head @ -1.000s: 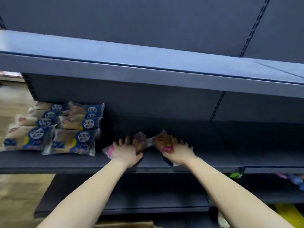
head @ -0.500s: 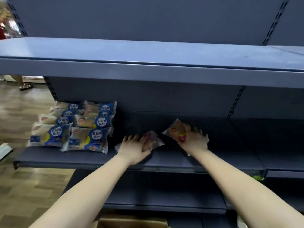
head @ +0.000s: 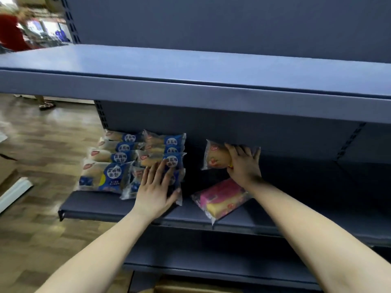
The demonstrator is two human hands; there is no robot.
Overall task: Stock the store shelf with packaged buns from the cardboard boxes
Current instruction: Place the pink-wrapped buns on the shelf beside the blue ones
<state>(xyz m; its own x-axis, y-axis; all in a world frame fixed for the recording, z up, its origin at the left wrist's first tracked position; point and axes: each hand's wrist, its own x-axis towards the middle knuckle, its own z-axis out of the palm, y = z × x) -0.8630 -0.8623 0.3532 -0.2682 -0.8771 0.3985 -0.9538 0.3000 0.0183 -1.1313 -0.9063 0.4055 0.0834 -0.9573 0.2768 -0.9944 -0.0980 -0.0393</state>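
Nearest, at the bottom edge: brown cardboard box (head: 190,289), only its top showing below the lowest blue-grey metal shelf board (head: 211,267).

Next up, the middle blue-grey metal shelf (head: 101,205) carries all the stock. A pink-and-yellow bun in a clear plastic wrapper (head: 222,197) lies flat and skewed near the front lip, with neither hand gripping it.

Left hand (head: 156,187): fingers straight and spread, palm flat on the front right packet of the blue-labelled, clear-wrapped bun packets (head: 118,163). These are stacked in two rows at the shelf's left end.

Right hand (head: 245,163), further back: fingers curled round one end of a yellow bun in a clear wrapper with a red logo (head: 215,157). It holds the packet raised near the back panel, just under the upper blue-grey shelf (head: 190,85).

Handling, as judged: the packets are light, soft and air-cushioned, and the bun inside squashes easily. The film looks glossy and is likely slippery, so stacks may slide. Best taken loosely across the long sides or by the crimped end seal, with a flat palm for nudging rows.

Far left, blurred: a figure in red (head: 12,32) beyond the wooden floor (head: 42,144).
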